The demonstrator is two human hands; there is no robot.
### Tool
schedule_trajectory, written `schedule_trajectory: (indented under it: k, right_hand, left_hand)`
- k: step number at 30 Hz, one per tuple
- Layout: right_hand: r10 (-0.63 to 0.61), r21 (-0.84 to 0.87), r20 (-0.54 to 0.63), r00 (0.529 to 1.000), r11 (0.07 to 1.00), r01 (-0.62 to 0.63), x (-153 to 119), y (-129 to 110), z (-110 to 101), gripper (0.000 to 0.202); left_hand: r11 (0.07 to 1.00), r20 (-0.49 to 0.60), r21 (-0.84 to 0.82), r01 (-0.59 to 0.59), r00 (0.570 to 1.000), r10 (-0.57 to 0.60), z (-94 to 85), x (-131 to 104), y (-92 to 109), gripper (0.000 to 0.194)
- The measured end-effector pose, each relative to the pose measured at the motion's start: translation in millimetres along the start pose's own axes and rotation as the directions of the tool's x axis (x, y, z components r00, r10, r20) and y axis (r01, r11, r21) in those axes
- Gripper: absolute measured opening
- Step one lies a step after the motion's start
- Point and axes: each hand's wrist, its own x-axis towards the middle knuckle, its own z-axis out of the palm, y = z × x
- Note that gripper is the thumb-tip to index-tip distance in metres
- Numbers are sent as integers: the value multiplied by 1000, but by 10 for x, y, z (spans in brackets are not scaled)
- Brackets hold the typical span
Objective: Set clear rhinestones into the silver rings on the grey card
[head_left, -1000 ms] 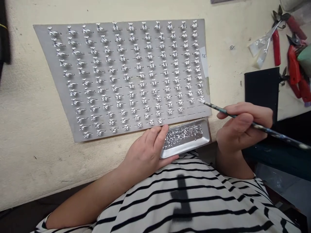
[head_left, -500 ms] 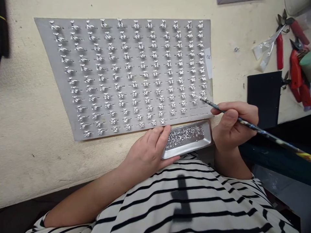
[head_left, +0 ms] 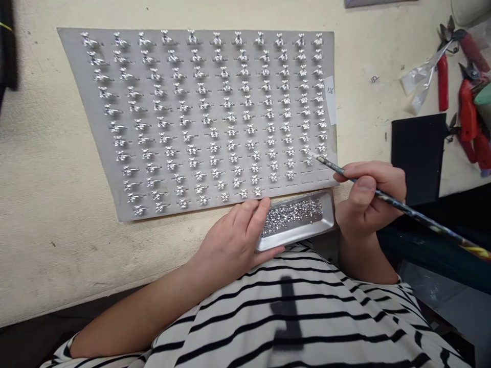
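My left hand [head_left: 233, 235] is closed round the left end of a small metal tray [head_left: 299, 236], which holds many tiny sparkling stones [head_left: 291, 214]. In my right hand [head_left: 370, 199] is a thin stick with a patterned shaft [head_left: 414, 213], gripped like a pencil. Its pale tip is at a ring [head_left: 306, 149] near the lower right of a grey board [head_left: 90, 133]; whether it touches cannot be made out. Rows of silvery, bear-shaped rings stand in slits across this board. A few slits at the lower right hold no ring.
Several red-handled pliers [head_left: 466, 110] lie at the right, near a clear plastic strip [head_left: 422, 82] and a black square pad [head_left: 418, 158]. One loose ring [head_left: 374, 79] rests on the pale tabletop [head_left: 34, 204]. A white label [head_left: 330, 99] is on the board's right edge.
The view has shifted very slightly. My right hand and the stick have moved only a little, with the tip staying by the same ring; my left hand keeps its hold on the tray.
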Motion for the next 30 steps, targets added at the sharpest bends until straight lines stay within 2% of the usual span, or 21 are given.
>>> schedule_trajectory:
  k: [4, 26, 30]
  right_hand:
    - [-6, 13, 25, 1000, 1000, 6, 4, 2, -14, 18]
    - [-42, -23, 9, 999, 999, 42, -8, 37, -2, 20]
    - [-35, -35, 44, 998, 999, 37, -2, 30, -11, 20]
  left_hand:
    - [1000, 4, -2, 1, 1000, -1, 6, -2, 3, 80]
    - [1000, 2, -7, -7, 1000, 7, 7, 1, 0, 81]
    - [1000, -3, -10, -6, 1000, 6, 7, -9, -8, 82]
